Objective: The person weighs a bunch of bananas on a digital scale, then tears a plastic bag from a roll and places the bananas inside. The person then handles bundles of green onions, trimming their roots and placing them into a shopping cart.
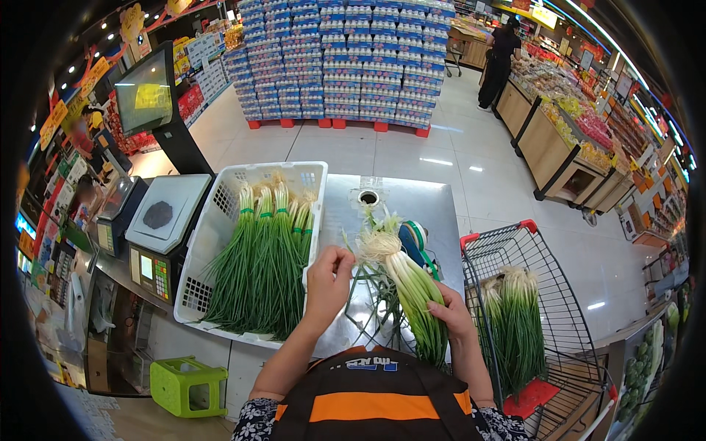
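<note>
Supermarket floor, pale glossy tiles, shelves and produce bins all round. Landmark: a stainless steel work table (pixel 412 202) with a round hole near its far edge.

On the table, centre: a loose bunch of green spring onions with white root ends (pixel 412 287), roots pointing away from the person, leaves toward the apron. Stray leaves lie spread on the steel around it. Just behind the bunch, a teal tape dispenser (pixel 413 242).

Right hand (pixel 452 312) lies on the near part of the bunch, fingers curled around the stalks, gripping them. Left hand (pixel 327 279) is raised at the left side of the bunch, fingertips drawn together, pinching a thin green leaf.

At the table's left end: a white perforated plastic crate (pixel 220 220) holding tied bundles of spring onions (pixel 265 264), each banded in green near the roots. Further left of the table, a grey electronic weighing scale (pixel 165 217) with a screen on a pole above.

Right of the table: a wire shopping trolley with red trim (pixel 529 250), more spring onions (pixel 515 323) standing in it.

Below the table's left end, a lime green plastic stool (pixel 187 382). Beyond the table's far edge, a tall stack of blue-and-white packaged goods (pixel 346 59); a person in black (pixel 500 62) stands at the bins well beyond.
</note>
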`<action>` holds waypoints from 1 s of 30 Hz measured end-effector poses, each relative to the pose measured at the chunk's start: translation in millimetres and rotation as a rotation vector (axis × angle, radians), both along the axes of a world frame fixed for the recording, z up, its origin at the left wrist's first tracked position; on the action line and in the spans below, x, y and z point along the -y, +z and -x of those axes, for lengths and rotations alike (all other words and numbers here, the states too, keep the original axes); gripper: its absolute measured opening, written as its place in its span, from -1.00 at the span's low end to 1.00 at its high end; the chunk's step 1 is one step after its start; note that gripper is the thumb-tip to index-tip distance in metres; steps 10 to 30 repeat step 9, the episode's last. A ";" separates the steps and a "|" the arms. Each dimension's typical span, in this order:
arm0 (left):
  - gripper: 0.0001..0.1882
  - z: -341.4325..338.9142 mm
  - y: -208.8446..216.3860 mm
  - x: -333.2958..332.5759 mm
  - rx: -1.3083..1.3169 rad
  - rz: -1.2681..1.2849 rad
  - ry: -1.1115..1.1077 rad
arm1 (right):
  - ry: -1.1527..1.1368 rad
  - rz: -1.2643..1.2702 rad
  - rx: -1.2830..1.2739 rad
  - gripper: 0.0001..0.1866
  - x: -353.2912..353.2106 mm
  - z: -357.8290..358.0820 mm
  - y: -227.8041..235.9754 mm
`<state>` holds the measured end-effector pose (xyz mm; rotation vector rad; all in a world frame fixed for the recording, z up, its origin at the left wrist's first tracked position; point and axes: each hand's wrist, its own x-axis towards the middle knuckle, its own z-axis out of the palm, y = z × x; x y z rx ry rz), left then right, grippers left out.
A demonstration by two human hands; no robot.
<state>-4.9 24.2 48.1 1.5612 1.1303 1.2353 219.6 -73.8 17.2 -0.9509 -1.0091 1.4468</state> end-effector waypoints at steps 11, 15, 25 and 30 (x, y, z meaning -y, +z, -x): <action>-0.73 -31.0 -5.8 23.1 0.021 0.109 -0.176 | 0.071 -0.007 0.071 -0.30 0.1 18.6 11.1; -0.73 -31.0 -5.8 23.1 0.021 0.109 -0.176 | 0.071 -0.007 0.071 -0.30 0.1 18.6 11.1; -0.73 -31.0 -5.8 23.1 0.021 0.109 -0.176 | 0.071 -0.007 0.071 -0.30 0.1 18.6 11.1; -0.73 -31.0 -5.8 23.1 0.021 0.109 -0.176 | 0.071 -0.007 0.071 -0.30 0.1 18.6 11.1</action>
